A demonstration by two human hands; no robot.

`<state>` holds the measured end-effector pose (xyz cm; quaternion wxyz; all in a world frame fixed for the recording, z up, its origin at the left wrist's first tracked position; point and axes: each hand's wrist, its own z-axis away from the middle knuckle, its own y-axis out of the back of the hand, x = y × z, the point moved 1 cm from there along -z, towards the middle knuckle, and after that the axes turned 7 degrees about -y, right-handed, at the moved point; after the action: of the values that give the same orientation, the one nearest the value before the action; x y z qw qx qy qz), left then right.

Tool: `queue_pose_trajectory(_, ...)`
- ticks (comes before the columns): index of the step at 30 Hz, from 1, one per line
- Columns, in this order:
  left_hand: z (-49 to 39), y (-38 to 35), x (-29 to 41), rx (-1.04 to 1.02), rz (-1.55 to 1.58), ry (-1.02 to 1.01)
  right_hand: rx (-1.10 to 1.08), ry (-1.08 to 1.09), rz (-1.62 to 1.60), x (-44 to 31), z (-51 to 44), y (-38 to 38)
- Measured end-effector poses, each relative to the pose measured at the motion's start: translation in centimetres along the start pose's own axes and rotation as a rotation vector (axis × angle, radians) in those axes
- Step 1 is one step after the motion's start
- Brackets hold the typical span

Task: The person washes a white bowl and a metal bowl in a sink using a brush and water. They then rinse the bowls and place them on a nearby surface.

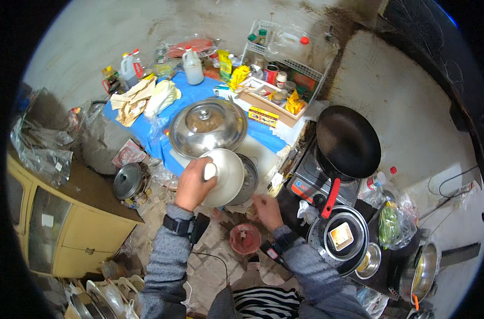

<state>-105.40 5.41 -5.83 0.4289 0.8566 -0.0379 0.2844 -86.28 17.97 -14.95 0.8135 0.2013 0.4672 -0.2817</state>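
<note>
My left hand (194,183) grips a white lid (229,177) by its pale round knob. The lid is tilted and covers part of a dark round pot (248,187) at the table's front edge. My right hand (268,211) is just right of the pot, its fingers curled and blurred; whether anything is between them is unclear. Behind the white lid, a large steel pan with a domed lid (210,137) stands on the table. A red bucket (245,239) is on the floor below my hands.
A black wok (347,141) with a red handle sits on a portable cooker (305,179) at right. Stacked pans hold a small white tray (341,236). Bottles and a box of seasonings (266,89) line the table's back. A yellow cabinet (82,231) stands left.
</note>
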Motion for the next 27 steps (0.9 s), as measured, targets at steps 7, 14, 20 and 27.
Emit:
queue_pose_trajectory(7, -2.8, -4.6, 1.0, -0.161, -0.121, -0.050, -0.508, -0.076, 0.233, 2.9, 7.7, 5.3)
queue_pose_trajectory(14, -2.2, -6.0, 0.3, -0.213, -0.120, -0.059, -0.374, -0.155, 0.105, 6.1, 12.2, 11.7)
queue_pose_trajectory(20, -1.8, -8.0, -1.2, -0.268, -0.103, 0.025, -0.212, -0.241, -0.017, 9.5, 17.2, 18.1)
queue_pose_trajectory(27, -0.4, -8.2, -3.6, -0.095, -0.144, -0.100, 0.217, -0.241, -0.334, 15.4, 26.5, 29.3)
